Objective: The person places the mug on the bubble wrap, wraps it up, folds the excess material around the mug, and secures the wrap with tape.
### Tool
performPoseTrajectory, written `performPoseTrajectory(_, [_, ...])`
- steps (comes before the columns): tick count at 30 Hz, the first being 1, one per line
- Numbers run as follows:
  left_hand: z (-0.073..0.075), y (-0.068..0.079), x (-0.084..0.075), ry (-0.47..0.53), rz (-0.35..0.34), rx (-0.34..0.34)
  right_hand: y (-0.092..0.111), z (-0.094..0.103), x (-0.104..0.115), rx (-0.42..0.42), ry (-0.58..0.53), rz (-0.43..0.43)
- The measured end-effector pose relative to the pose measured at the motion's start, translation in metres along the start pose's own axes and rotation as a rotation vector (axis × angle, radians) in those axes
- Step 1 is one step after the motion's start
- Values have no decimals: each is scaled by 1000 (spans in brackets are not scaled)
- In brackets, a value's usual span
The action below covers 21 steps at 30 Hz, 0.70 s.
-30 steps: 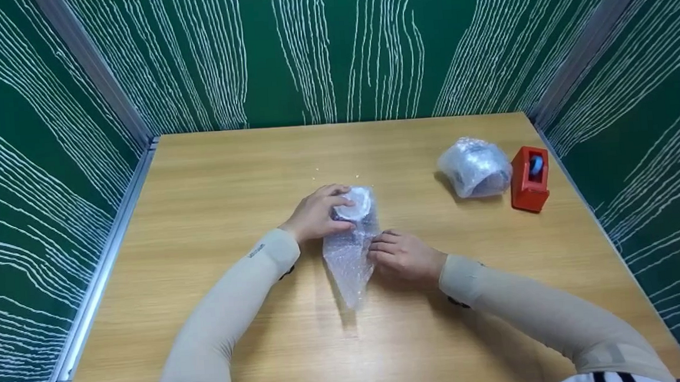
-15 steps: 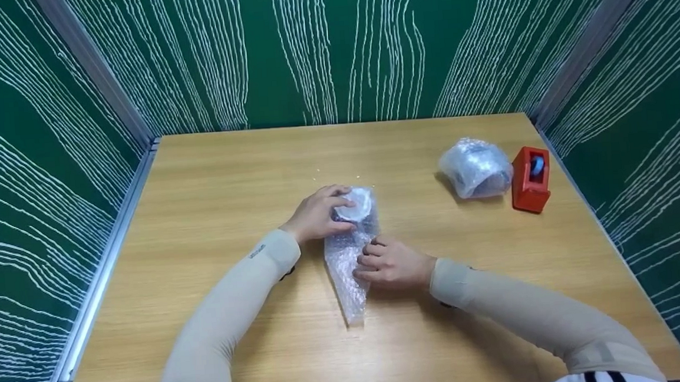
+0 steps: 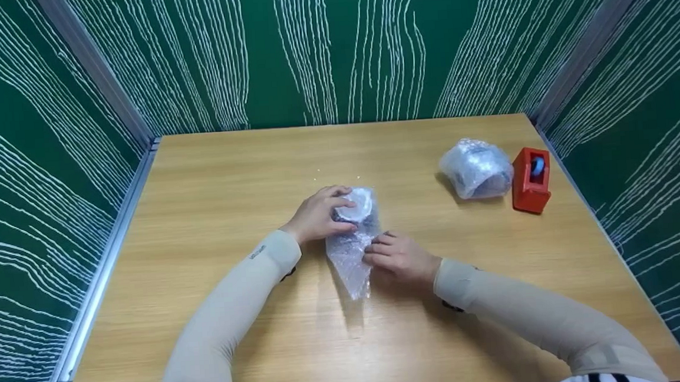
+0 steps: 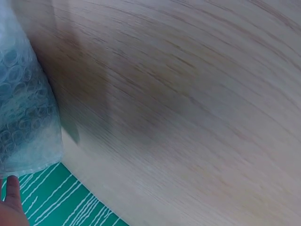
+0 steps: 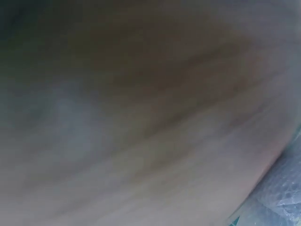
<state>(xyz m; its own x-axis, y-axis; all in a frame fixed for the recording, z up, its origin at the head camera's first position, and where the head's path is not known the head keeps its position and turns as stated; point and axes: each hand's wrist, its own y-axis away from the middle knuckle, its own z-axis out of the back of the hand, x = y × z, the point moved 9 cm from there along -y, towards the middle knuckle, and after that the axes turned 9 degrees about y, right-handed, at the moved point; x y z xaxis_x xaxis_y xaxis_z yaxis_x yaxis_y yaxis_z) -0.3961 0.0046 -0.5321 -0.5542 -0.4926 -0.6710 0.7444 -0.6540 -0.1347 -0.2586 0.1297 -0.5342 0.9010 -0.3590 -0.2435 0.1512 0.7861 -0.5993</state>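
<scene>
Mid-table in the head view stands an item wrapped in bubble wrap (image 3: 350,267), with a round white end (image 3: 360,206) facing up. My left hand (image 3: 319,214) grips this wrapped item from the left, thumb and fingers spread around the round end. A loose tail of the wrap tapers toward the table's front. From the right, my right hand (image 3: 402,258) pinches the wrap's edge with bent fingers, just below the item. The left wrist view shows the bubbled side (image 4: 23,103) close up, with a fingertip (image 4: 13,188) at its lower edge. The right wrist view is blurred.
At the back right lies another bubble-wrapped bundle (image 3: 476,168). Beside it, near the table's right edge, is a red tape dispenser (image 3: 531,180) with a blue roll. Green panels with white lines (image 3: 343,49) enclose the wooden table (image 3: 227,180) on three sides.
My right hand slid toward me and left along the wrap, then back up and right. The wrap's tail stretched frontward, then drew back. My left hand stayed in place.
</scene>
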Motion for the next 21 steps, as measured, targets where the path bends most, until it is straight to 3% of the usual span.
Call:
performPoseTrajectory(10, [-4, -1, 4, 38, 62, 34, -1, 9, -44, -139, -127, -397])
performPoseTrajectory(17, [-1, 1, 8, 106, 90, 51, 1, 0, -76, -84, -328, -706])
performPoseTrajectory(21, [2, 3, 7, 123, 86, 72, 6, -6, -87, -36, -434, -835])
